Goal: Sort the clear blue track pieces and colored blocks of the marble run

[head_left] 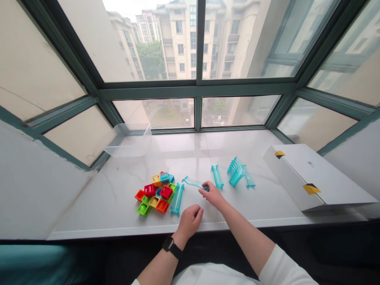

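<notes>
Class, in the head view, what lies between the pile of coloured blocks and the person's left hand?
A straight clear teal plastic chute lies there, beside the coloured blocks and apart from the left hand; the head view shows it.

No words, numbers or brand names can be read anywhere. The yellow-and-black tape strips [311, 189] on the long white cardboard box [314, 178] show nothing legible.

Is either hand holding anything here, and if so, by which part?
The right hand holds a translucent teal plastic track piece by its end. The left hand shows nothing held.
</notes>
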`<state>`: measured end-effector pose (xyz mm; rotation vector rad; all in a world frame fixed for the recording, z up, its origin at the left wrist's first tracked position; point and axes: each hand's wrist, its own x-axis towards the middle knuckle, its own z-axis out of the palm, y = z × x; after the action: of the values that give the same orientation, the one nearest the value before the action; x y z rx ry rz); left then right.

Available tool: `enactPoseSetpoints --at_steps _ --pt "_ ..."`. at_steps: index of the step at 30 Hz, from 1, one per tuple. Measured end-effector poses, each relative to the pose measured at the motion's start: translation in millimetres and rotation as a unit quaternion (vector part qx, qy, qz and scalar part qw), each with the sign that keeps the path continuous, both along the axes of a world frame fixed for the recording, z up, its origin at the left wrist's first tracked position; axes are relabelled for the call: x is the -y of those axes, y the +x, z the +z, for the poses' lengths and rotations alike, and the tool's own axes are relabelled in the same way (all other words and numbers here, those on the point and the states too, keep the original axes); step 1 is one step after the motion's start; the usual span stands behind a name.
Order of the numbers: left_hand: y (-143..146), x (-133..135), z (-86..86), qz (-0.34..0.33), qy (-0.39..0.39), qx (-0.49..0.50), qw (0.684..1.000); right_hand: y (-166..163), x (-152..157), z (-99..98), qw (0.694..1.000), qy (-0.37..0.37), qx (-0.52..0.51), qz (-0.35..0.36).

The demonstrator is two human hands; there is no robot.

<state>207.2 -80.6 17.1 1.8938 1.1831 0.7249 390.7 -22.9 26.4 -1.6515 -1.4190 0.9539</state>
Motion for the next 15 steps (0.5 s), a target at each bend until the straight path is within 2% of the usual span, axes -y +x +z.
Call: enactPoseSetpoints --at_steps 3,6,9,15 --pt "8.0 -9.6 -5.4 0.039 -0.123 0.090 0.988 9.3 35.3 -5.5 0.998 0.052 -0.033 -0.012" --pt "30.2 -22.3 -11.8 0.089 -0.266 0.153 0.948 10.9 60.6 -16.9 0.996 0.072 -0.003 -0.045" --pt "50.6 -32.8 -16.2 0.104 -0.282 0.160 0.940 7.4 69.7 -26.8 0.994 0.079 0.038 -0.059" --pt "50.2 -39.9 -17.6 0.142 -0.262 0.185 0.937 5.6 69.8 -22.3 0.992 0.095 0.074 0.035"
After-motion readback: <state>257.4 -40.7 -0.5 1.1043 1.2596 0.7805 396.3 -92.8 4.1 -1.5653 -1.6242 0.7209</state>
